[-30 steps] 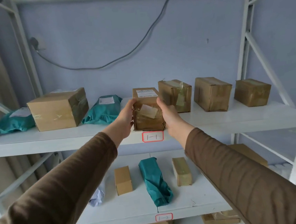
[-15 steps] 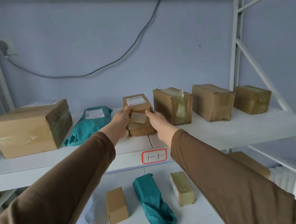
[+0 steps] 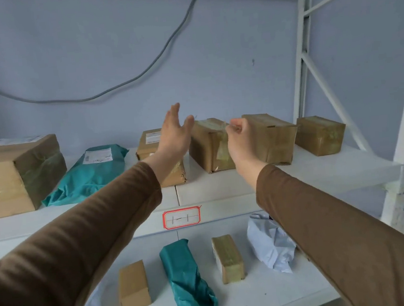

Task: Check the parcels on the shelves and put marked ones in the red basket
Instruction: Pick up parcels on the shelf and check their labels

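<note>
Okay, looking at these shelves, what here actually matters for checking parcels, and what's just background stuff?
Belongs to the job:
- taped box, next in the row
- labelled box
- teal mailer
- left hand and right hand, neither holding a parcel

Just there:
- grey cable
- red-bordered shelf tag

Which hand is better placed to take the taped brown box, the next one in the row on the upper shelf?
Probably the right hand: it hangs directly before the taped box, fingers curled. The left hand is raised, open, at its left edge.
</note>
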